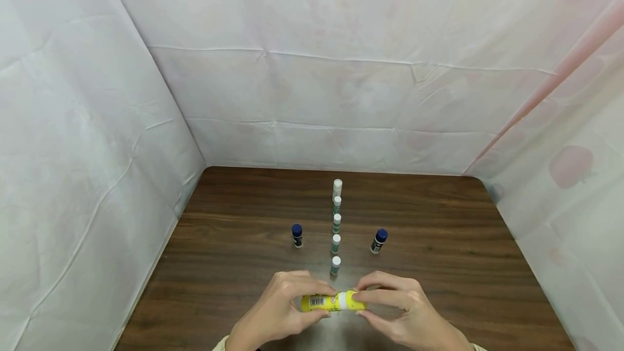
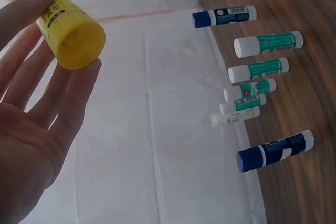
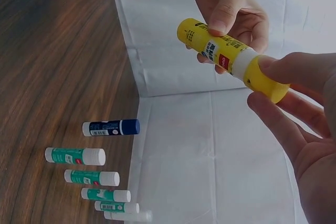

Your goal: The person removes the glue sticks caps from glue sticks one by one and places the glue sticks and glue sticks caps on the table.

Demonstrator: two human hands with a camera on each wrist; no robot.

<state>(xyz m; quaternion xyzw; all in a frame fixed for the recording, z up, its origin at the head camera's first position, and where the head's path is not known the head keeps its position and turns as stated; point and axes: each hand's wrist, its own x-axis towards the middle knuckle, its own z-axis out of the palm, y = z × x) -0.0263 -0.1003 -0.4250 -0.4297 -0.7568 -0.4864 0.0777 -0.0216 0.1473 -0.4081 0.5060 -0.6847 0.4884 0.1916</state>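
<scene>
Low over the near part of the table, a yellow glue stick (image 1: 318, 301) is held sideways between both hands. My left hand (image 1: 285, 303) pinches its barrel between thumb and fingers. At the other end, my right hand (image 1: 402, 306) grips the yellow cap (image 3: 266, 83) with thumb and fingertips. A white band (image 3: 243, 63) shows between barrel and cap. The round yellow bottom (image 2: 81, 44) of the stick faces the left wrist camera.
Several white-capped glue sticks (image 1: 336, 244), mostly green-labelled, stand upright in a line running away from me. One navy-capped stick (image 1: 297, 235) stands left of the line, another (image 1: 378, 241) right. Pale cloth (image 1: 317, 96) hangs around the wooden table (image 1: 234, 264).
</scene>
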